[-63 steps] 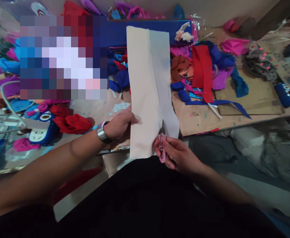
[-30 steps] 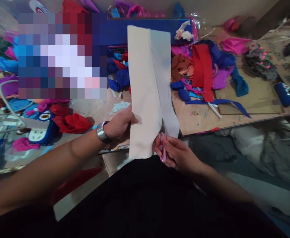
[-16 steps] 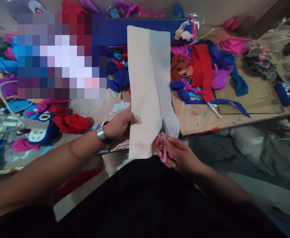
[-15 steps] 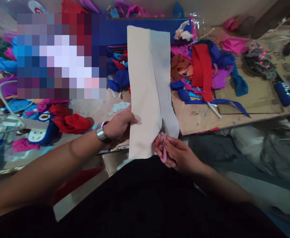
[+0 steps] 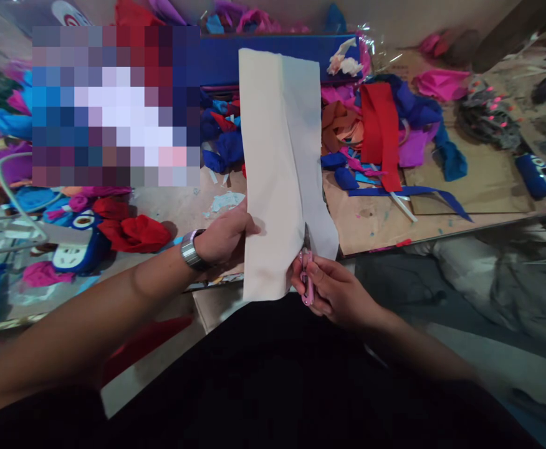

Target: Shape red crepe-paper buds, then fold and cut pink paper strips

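Gripping white sheet [image 5: 277,162] edge in left hand [image 5: 224,237], right hand [image 5: 331,290] just below, clamped on pink scissors [image 5: 306,280]

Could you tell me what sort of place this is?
Probably a craft workshop: coloured paper scraps litter the table, and the right hand snips a white sheet with scissors.

We see a white sheet of cloth [image 5: 280,168], its left half creamier and its right half a cooler grey-white. The small scissors [image 5: 306,279] have pink handles. The wristwatch [image 5: 189,249] is silver. On the tan surface [image 5: 371,221], a red strip [image 5: 381,134] lies among blue, purple, orange and magenta scraps. Near the surface's left edge sits crumpled red cloth [image 5: 137,232] beside a blue-and-white piece [image 5: 77,252]. A long blue board [image 5: 263,59] runs along the far edge.
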A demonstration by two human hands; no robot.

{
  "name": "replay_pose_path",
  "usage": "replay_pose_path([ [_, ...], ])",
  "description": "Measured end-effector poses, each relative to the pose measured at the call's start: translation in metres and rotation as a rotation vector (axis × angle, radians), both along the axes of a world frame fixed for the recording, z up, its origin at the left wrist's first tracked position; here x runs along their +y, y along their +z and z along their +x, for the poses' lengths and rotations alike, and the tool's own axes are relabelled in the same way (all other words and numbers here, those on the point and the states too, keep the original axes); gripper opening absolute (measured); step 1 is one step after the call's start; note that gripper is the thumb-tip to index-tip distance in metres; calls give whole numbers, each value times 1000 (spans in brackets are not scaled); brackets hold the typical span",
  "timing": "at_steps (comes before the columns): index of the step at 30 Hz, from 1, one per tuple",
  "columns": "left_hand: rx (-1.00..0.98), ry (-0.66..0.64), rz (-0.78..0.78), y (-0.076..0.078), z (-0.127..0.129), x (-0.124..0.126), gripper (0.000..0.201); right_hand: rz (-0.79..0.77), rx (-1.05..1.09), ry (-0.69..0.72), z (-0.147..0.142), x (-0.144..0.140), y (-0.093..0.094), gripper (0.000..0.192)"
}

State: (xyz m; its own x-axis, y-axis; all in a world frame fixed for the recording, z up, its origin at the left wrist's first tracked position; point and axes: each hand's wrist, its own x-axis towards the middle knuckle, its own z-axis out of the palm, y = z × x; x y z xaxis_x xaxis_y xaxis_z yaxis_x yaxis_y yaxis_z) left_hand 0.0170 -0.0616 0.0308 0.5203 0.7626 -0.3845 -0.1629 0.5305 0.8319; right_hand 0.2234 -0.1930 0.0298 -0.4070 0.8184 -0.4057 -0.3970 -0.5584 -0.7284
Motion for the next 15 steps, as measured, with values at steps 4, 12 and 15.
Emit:
replay_pose_path([
  [4, -18, -7, -41, -4, -1, 1, 71, 7, 17, 7, 0, 0, -1, 31],
  [12, -72, -17, -25, -5, -1, 1, 65, 11, 50, 2, 0, 1, -3, 31],
  [15, -67, -16, -38, 0, 0, 0, 61, 4, 49, -9, -1, 1, -2, 31],
])
